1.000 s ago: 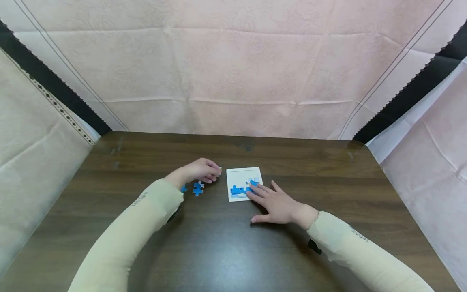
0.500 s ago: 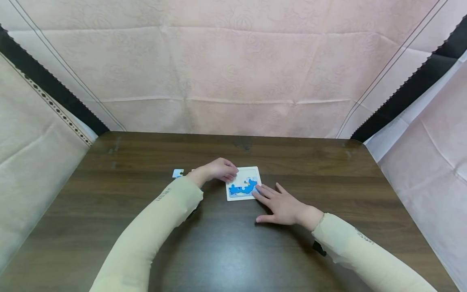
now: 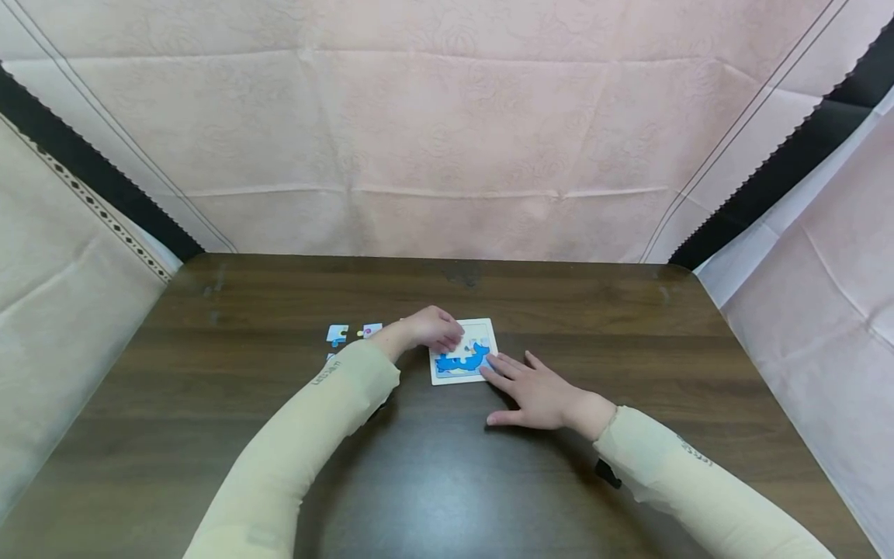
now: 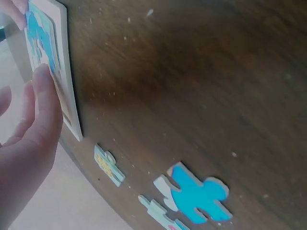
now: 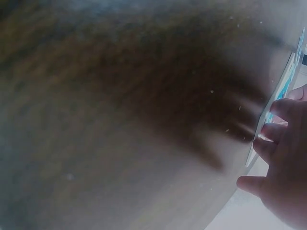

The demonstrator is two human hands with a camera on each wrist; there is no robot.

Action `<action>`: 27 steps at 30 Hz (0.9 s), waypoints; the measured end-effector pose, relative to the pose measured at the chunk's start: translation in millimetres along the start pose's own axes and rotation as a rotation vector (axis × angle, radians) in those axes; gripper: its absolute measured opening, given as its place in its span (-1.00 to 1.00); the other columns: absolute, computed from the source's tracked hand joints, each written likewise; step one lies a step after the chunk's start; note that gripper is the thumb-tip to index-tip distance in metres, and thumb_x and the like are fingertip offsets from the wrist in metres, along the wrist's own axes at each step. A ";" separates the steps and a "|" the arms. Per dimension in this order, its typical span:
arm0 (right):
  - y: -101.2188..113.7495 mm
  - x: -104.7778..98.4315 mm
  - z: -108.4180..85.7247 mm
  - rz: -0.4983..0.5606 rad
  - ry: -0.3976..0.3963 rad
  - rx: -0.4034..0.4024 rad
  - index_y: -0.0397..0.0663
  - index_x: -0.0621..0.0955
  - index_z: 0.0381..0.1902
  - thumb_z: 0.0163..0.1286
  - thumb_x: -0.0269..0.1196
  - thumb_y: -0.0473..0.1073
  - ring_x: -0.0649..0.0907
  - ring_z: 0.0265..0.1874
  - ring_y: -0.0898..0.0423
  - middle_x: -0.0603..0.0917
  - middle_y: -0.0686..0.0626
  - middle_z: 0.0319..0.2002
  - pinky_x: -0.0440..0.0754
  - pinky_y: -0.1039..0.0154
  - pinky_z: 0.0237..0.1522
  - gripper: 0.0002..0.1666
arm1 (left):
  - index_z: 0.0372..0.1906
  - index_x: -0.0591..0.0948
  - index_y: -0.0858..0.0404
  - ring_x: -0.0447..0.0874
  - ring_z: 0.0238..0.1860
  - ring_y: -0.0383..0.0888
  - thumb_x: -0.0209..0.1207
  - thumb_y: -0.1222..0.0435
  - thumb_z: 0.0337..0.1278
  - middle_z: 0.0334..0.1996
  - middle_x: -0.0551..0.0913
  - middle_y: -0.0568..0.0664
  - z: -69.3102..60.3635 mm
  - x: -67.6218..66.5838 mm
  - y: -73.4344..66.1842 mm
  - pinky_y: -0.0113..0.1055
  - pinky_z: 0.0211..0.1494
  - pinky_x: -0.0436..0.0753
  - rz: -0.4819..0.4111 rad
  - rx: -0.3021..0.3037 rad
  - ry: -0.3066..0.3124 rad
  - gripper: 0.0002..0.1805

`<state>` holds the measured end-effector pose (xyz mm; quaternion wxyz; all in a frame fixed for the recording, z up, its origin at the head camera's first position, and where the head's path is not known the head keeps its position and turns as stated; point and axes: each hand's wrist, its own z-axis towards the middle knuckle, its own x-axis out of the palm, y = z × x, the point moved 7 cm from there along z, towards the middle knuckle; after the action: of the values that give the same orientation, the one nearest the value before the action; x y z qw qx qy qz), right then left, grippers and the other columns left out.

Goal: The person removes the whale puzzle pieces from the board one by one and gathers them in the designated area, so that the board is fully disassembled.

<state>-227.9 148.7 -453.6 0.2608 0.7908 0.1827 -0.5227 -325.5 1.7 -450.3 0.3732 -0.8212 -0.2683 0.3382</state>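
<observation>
A white-framed jigsaw board (image 3: 478,326) lies on the table, with a blue whale-like picture (image 3: 472,360) partly assembled in its lower half. My left hand (image 3: 436,329) is over the board's left side, fingers bent down towards the picture. A small pale puzzle piece seems pinched there, mostly hidden by the fingers. In the left wrist view the index fingertip (image 4: 43,72) meets the picture. My right hand (image 3: 541,392) lies spread at the board's right edge, its fingertips touching the lower right corner.
Loose jigsaw pieces lie left of the board, partly behind the left forearm: a light blue one (image 3: 337,333), a pale one (image 3: 371,330), and in the left wrist view a blue one (image 4: 199,195) and a yellow-patterned one (image 4: 108,165). Pale cloth (image 3: 447,155) hangs behind the brown table (image 3: 433,466).
My left hand has moved right from beside the loose pieces to over the board, carrying a pale piece. The right hand has shifted slightly right, uncovering more of the blue picture.
</observation>
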 end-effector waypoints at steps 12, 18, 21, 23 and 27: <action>0.1 -0.5 -0.2 0.001 0.010 0.006 0.14 0.13 0.45 0.21 0.01 0.47 0.04 0.47 0.02 0.03 -0.01 0.49 -0.07 -0.25 0.41 -0.03 | -0.01 0.59 0.37 0.63 -0.32 -0.14 0.04 0.22 0.31 -0.25 0.66 0.11 2.2 9.7 -4.1 -0.37 -0.07 0.66 -0.002 -0.013 0.024 -0.67; 0.6 -0.9 -0.7 0.001 0.016 0.006 0.13 0.12 0.45 0.22 0.01 0.46 0.03 0.48 0.02 0.02 -0.02 0.49 -0.08 -0.25 0.42 -0.03 | 0.01 0.57 0.39 0.60 -0.37 -0.16 0.07 0.25 0.29 -0.34 0.62 0.08 3.7 13.3 -7.9 -0.37 -0.10 0.67 -0.013 0.004 0.013 -0.68; 1.7 -1.6 -0.7 -0.002 0.018 0.002 0.12 0.12 0.45 0.22 0.01 0.46 0.03 0.48 0.01 0.02 -0.02 0.49 -0.08 -0.26 0.41 -0.03 | 0.04 0.55 0.36 0.63 -0.34 -0.15 0.11 0.27 0.25 -0.26 0.65 0.11 4.1 16.1 -9.2 -0.37 -0.07 0.66 0.025 0.007 -0.001 -0.67; 2.3 -1.8 -0.3 -0.005 0.018 -0.003 0.11 0.12 0.45 0.23 0.01 0.46 0.03 0.48 0.00 0.02 -0.03 0.49 -0.07 -0.27 0.40 -0.03 | 0.03 0.57 0.35 0.64 -0.31 -0.13 0.13 0.27 0.23 -0.22 0.66 0.12 4.8 17.8 -9.3 -0.36 -0.04 0.65 0.051 0.010 -0.008 -0.68; 2.9 -1.6 0.3 -0.003 0.015 -0.010 0.10 0.12 0.45 0.23 0.00 0.45 0.03 0.48 -0.01 0.03 -0.05 0.48 -0.07 -0.28 0.40 -0.03 | -0.01 0.60 0.32 0.64 -0.29 -0.13 0.16 0.30 0.19 -0.18 0.67 0.12 5.8 19.9 -11.0 -0.36 -0.05 0.65 0.072 0.019 -0.026 -0.71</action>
<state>-227.1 146.2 -451.6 0.2626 0.7930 0.1883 -0.5165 -319.5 24.3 -451.6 0.3651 -0.8222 -0.2400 0.3649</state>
